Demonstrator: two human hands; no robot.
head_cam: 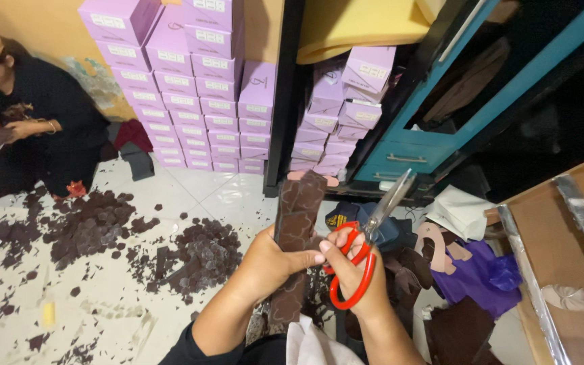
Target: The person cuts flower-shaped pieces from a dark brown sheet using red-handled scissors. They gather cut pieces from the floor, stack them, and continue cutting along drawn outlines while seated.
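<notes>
The white tiled floor (190, 189) takes up most of the view, and everything else is placed from it. At its far edge, against the wall, rises a tall stack of lilac boxes (197, 88); to the right of that stack stands a black-framed shelf (285, 94) with more lilac boxes inside, and further right a teal cabinet (434, 135). At the far left of the floor another person (28, 122) in dark clothes sits, hands busy at chest height. Spread over the floor between that person and the near edge are two heaps of dark brown cut pieces (89, 226), with loose scraps scattered around them. On the right of the floor lies a jumble of purple cloth (481, 277) and brown offcuts, beside a cardboard box (562, 230) with silver tape along its rim.

Above the near edge of the floor, the left hand (272, 263) is wrapped around a long dark brown patterned strip (297, 223), thumb pressed on its front. The strip stands upright, most of it rising above the grip and a shorter part hanging below. Touching that thumb, the right hand (353, 267) has fingers through the loops of red-handled scissors (366, 236), whose blades point up and right, slightly parted, just beside the strip.
</notes>
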